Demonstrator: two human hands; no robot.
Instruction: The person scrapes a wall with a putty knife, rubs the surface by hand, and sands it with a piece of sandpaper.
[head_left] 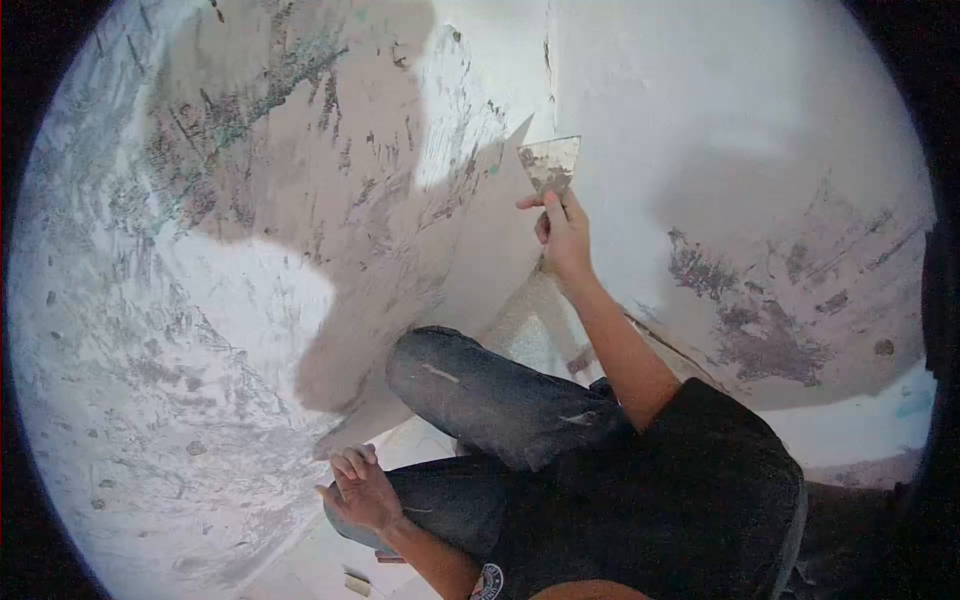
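Observation:
My right hand [566, 235] grips a putty knife [551, 163], its fingers wrapped round the handle end and the index finger stretched along the blade. The wide, stained blade points up toward the corner where two walls meet, and its shadow falls on the wall beside it. My left hand [365, 492] is beside my knee near the foot of the left wall, its fingers loosely bent and the thumb apart, with nothing visible in it. The left wall [370, 130] is patchy, with white filler smears and dark scraped marks.
The right wall [620, 110] is smoother, with a rough dark patch [765, 340] lower down. My bent legs in jeans [490, 400] fill the space near the corner. A small pale object [357, 583] lies on the floor below my left hand.

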